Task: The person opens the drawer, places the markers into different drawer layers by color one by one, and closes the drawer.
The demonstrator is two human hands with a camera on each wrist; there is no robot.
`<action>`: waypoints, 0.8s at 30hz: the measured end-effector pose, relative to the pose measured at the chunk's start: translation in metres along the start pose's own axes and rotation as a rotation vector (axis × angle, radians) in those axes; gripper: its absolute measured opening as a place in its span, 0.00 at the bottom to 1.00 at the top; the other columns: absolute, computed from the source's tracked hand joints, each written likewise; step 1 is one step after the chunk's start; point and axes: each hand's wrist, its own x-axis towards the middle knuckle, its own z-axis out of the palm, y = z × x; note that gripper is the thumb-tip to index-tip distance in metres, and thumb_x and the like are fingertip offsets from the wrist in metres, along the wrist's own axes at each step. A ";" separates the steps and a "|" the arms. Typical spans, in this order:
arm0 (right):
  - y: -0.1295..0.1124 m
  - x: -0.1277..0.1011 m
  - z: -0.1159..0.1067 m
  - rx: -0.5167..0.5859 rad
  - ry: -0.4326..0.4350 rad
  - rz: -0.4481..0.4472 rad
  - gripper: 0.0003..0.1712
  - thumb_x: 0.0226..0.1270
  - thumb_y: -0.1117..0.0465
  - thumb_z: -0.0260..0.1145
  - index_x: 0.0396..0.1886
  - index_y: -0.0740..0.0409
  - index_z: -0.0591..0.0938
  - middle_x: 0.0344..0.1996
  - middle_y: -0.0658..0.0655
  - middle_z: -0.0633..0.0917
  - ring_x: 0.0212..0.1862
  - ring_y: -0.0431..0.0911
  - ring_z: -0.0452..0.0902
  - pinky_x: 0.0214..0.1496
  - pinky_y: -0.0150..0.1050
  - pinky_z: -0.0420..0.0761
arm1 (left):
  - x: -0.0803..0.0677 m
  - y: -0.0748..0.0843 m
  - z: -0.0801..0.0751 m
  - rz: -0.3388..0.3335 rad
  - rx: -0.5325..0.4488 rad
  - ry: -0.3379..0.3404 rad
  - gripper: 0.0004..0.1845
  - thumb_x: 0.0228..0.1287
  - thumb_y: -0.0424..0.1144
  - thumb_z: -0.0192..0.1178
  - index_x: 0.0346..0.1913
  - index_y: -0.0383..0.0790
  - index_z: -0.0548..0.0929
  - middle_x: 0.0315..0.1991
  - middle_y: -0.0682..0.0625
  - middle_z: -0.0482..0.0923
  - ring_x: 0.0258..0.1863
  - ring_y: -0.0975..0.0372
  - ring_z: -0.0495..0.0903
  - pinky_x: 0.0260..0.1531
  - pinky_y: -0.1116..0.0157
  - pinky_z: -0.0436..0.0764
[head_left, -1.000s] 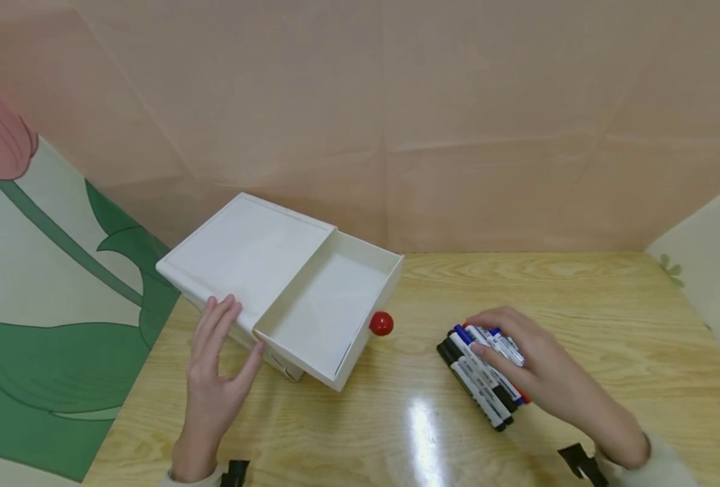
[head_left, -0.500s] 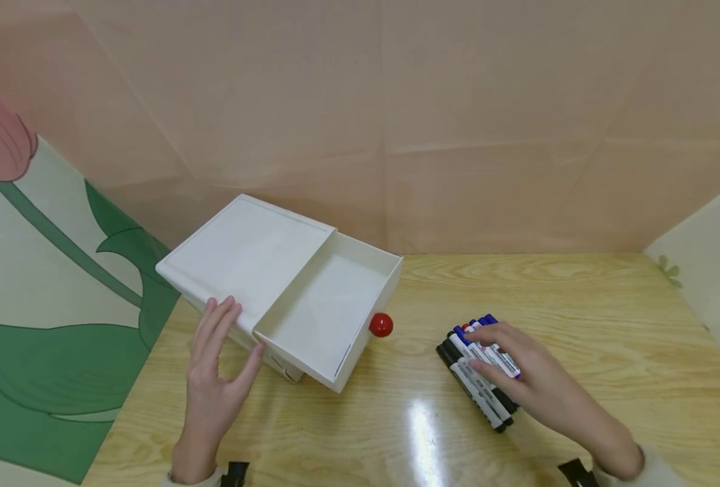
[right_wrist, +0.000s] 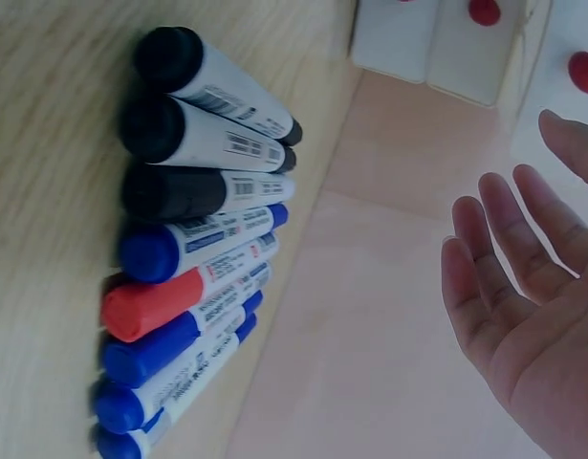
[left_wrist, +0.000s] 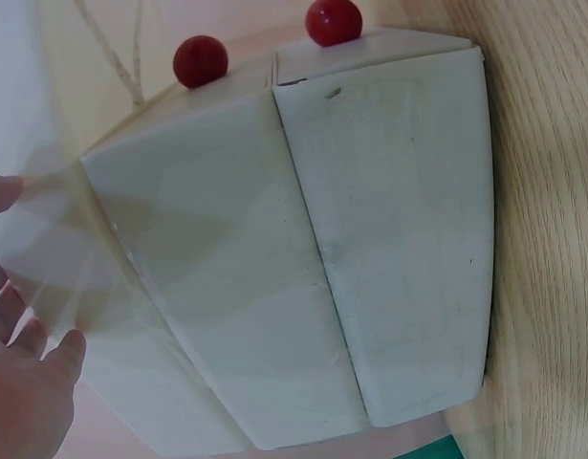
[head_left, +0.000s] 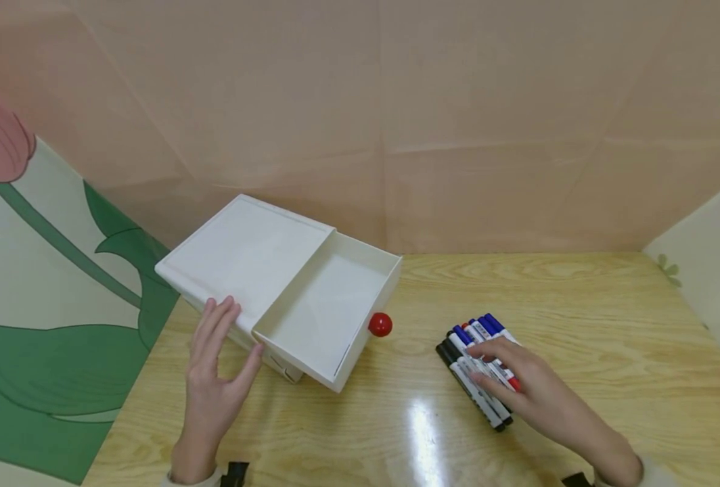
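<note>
A white drawer cabinet (head_left: 250, 250) stands at the left with its top drawer (head_left: 335, 297) pulled out, bare inside. That drawer carries a red round knob (head_left: 380, 325). Beside the cabinet's near side, my left hand (head_left: 214, 379) has its fingers spread and straight; whether they touch it I cannot tell. Several whiteboard markers (head_left: 478, 389) lie side by side on the table to the right, with black, blue and red caps. Over them hovers my right hand (head_left: 533, 385), relaxed and holding nothing. The right wrist view shows its fingers (right_wrist: 504, 229) apart from the markers (right_wrist: 207, 249).
Two lower drawers with red knobs (left_wrist: 200, 61) are closed in the left wrist view. The wooden table (head_left: 628, 325) meets a beige cloth backdrop (head_left: 488, 135) behind. A wall with a painted flower (head_left: 1, 149) is at the left.
My right hand has drawn slightly back toward me, uncovering more blue caps at the far end of the marker row. The left hand and the cabinet have stayed put.
</note>
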 end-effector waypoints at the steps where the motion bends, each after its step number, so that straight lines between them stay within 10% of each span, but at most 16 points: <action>1: 0.001 -0.001 0.001 -0.003 0.001 -0.006 0.16 0.69 0.55 0.67 0.55 0.46 0.81 0.51 0.46 0.85 0.51 0.43 0.81 0.47 0.41 0.87 | 0.000 0.000 0.000 -0.001 0.000 -0.001 0.32 0.70 0.53 0.58 0.64 0.29 0.75 0.66 0.33 0.72 0.75 0.47 0.60 0.80 0.61 0.57; 24: 0.019 -0.013 0.020 -0.008 0.008 -0.059 0.15 0.65 0.59 0.70 0.51 0.50 0.83 0.47 0.45 0.87 0.45 0.36 0.81 0.41 0.36 0.86 | 0.000 -0.001 0.000 0.004 -0.019 0.003 0.32 0.69 0.52 0.59 0.64 0.29 0.75 0.65 0.33 0.72 0.75 0.46 0.60 0.79 0.60 0.57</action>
